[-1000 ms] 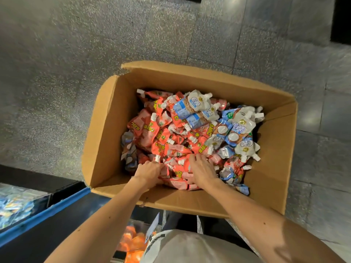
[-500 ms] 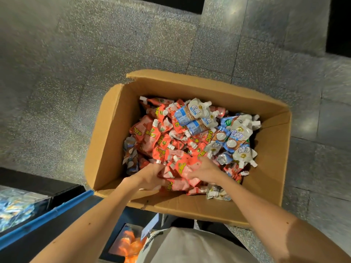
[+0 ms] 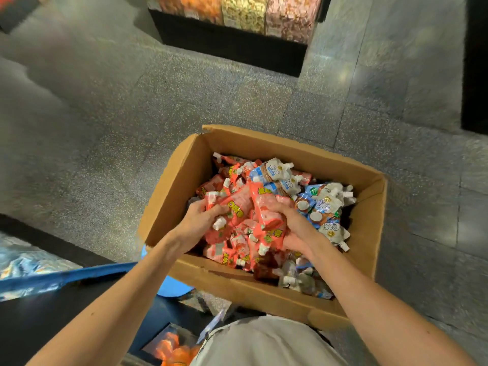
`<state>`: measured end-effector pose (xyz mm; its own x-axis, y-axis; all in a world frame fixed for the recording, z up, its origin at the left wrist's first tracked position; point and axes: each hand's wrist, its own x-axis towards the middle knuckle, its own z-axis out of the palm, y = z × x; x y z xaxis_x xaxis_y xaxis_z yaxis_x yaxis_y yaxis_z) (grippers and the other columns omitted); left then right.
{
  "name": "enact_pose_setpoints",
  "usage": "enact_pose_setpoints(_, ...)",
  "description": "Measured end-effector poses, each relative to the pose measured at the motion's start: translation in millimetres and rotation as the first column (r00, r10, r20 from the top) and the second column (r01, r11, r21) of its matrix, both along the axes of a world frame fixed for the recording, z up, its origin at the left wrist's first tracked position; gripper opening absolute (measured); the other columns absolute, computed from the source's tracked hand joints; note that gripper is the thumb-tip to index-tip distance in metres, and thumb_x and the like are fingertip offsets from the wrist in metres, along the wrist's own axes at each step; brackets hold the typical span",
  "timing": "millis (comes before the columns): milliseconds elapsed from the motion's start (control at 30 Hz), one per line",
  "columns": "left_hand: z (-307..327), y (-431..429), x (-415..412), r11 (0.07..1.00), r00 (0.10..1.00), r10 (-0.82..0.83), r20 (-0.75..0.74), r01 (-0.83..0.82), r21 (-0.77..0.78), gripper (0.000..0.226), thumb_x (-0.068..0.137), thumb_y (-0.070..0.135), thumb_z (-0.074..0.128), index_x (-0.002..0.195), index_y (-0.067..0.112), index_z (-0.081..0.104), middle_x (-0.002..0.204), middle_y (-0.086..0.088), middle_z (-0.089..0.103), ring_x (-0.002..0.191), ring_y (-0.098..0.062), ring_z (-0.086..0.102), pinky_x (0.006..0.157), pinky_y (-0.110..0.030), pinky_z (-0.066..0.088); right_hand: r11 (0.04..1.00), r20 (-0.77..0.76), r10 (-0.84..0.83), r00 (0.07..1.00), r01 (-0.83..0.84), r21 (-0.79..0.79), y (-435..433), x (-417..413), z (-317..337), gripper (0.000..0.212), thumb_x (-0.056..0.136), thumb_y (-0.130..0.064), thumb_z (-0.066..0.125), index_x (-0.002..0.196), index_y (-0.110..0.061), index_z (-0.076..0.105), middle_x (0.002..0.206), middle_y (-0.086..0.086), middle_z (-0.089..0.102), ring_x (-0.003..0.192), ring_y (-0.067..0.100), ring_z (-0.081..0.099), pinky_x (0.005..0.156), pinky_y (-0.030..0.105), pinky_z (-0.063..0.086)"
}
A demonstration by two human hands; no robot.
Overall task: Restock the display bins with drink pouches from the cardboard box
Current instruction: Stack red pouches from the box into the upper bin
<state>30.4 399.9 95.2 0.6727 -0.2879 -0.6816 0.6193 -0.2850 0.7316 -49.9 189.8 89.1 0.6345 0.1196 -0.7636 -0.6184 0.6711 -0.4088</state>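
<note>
You look down into an open cardboard box point(image 3: 171, 196) heaped with drink pouches point(image 3: 264, 256). Your left hand point(image 3: 196, 220) and right hand point(image 3: 297, 225) both curl around one bundle of red pouches point(image 3: 245, 210), cupping it from either side just above the heap. White-and-blue pouches point(image 3: 324, 204) fill the box's right half. A display bin point(image 3: 155, 336) holding orange packs shows near your body at the bottom edge. Judging by the full box, restocking looks far from finished: this bundle has not yet reached a bin, and many loads remain.
</note>
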Motion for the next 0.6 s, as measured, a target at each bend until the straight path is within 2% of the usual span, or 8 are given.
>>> enact_pose_setpoints(33, 10, -4, -9, 0.997, 0.997, 0.077, 0.014, -0.076, -0.008, 0.011, 0.092, 0.012, 0.067, 0.102, 0.009, 0.067, 0.102, -0.021, 0.074, 0.088, -0.034, 0.071, 0.085, -0.052, 0.058, 1.0, 0.031, -0.011, 0.999, 0.01, 0.017, 0, -3, 13, 0.035, 0.07, -0.019, 0.071, 0.103, -0.01, 0.067, 0.081, 0.012, 0.073, 0.071, 0.023, 0.071, 0.069, 0.036, 0.058)
enact_pose_setpoints(100, 31, -10, -28, 0.975, 0.974, 0.221, 0.053, -0.219, -0.036, 0.005, 0.091, 0.01, 0.066, 0.096, 0.009, 0.068, 0.1, -0.022, 0.073, 0.083, -0.031, 0.069, 0.082, -0.049, 0.057, 1.0, 0.1, -0.009, 0.995, 0.007, 0.018, -2, -7, 36, 0.038, 0.071, -0.022, 0.07, 0.106, -0.01, 0.067, 0.083, 0.011, 0.073, 0.074, 0.023, 0.071, 0.078, 0.04, 0.058)
enact_pose_setpoints(200, 66, -13, -58, 0.91, 0.907, 0.407, 0.104, -0.393, -0.129, 0.005, 0.092, 0.008, 0.064, 0.094, 0.013, 0.066, 0.085, -0.011, 0.073, 0.069, -0.02, 0.069, 0.067, -0.036, 0.06, 0.998, 0.205, 0.057, 0.977, -0.059, 0.004, -2, -16, 70, 0.047, 0.069, -0.02, 0.074, 0.114, -0.011, 0.063, 0.08, 0.011, 0.072, 0.067, 0.021, 0.07, 0.066, 0.035, 0.059)
enact_pose_setpoints(300, 102, -6, -96, 0.797, 0.78, 0.601, 0.174, -0.57, -0.2, 0.01, 0.091, 0.008, 0.062, 0.099, 0.014, 0.065, 0.067, 0.002, 0.072, 0.057, -0.011, 0.068, 0.054, -0.027, 0.058, 0.974, 0.333, 0.201, 0.921, -0.223, 0.03, 7, -32, 105, 0.032, 0.067, -0.021, 0.069, 0.095, -0.006, 0.067, 0.072, 0.01, 0.071, 0.06, 0.019, 0.069, 0.058, 0.03, 0.058)
enact_pose_setpoints(333, 114, -1, -112, 0.752, 0.73, 0.657, 0.187, -0.619, -0.225, 0.012, 0.09, 0.008, 0.063, 0.1, 0.014, 0.066, 0.067, 0.002, 0.072, 0.057, -0.011, 0.068, 0.056, -0.028, 0.058, 0.959, 0.377, 0.241, 0.894, -0.28, 0.05, 13, -41, 117, 0.032, 0.062, -0.02, 0.073, 0.09, -0.006, 0.068, 0.071, 0.01, 0.07, 0.059, 0.019, 0.068, 0.057, 0.029, 0.058)
enact_pose_setpoints(433, 156, 22, -167, 0.668, 0.647, 0.74, 0.183, -0.676, -0.312, 0.008, 0.09, 0.009, 0.061, 0.095, 0.01, 0.067, 0.083, -0.009, 0.072, 0.067, -0.019, 0.067, 0.066, -0.032, 0.058, 0.889, 0.513, 0.353, 0.783, -0.451, 0.077, 39, -69, 150, 0.056, 0.039, -0.027, 0.094, 0.086, -0.007, 0.072, 0.079, 0.011, 0.067, 0.067, 0.019, 0.066, 0.064, 0.029, 0.057)
enact_pose_setpoints(500, 185, 44, -208, 0.644, 0.619, 0.76, 0.197, -0.677, -0.357, 0.012, 0.09, 0.01, 0.059, 0.1, 0.006, 0.066, 0.097, -0.018, 0.068, 0.074, -0.023, 0.066, 0.067, -0.032, 0.058, 0.83, 0.589, 0.412, 0.695, -0.553, 0.072, 63, -83, 176, 0.052, 0.041, -0.031, 0.095, 0.085, -0.011, 0.076, 0.084, 0.01, 0.067, 0.073, 0.019, 0.066, 0.072, 0.031, 0.055)
enact_pose_setpoints(600, 230, 84, -273, 0.608, 0.542, 0.794, 0.276, -0.693, -0.388, 0.007, 0.091, 0.011, 0.058, 0.094, 0.007, 0.064, 0.093, -0.019, 0.063, 0.069, -0.022, 0.063, 0.06, -0.029, 0.055, 0.723, 0.651, 0.508, 0.563, -0.69, 0.032, 114, -105, 221, 0.051, 0.043, -0.029, 0.094, 0.088, -0.013, 0.075, 0.088, 0.009, 0.064, 0.079, 0.021, 0.061, 0.079, 0.035, 0.052)
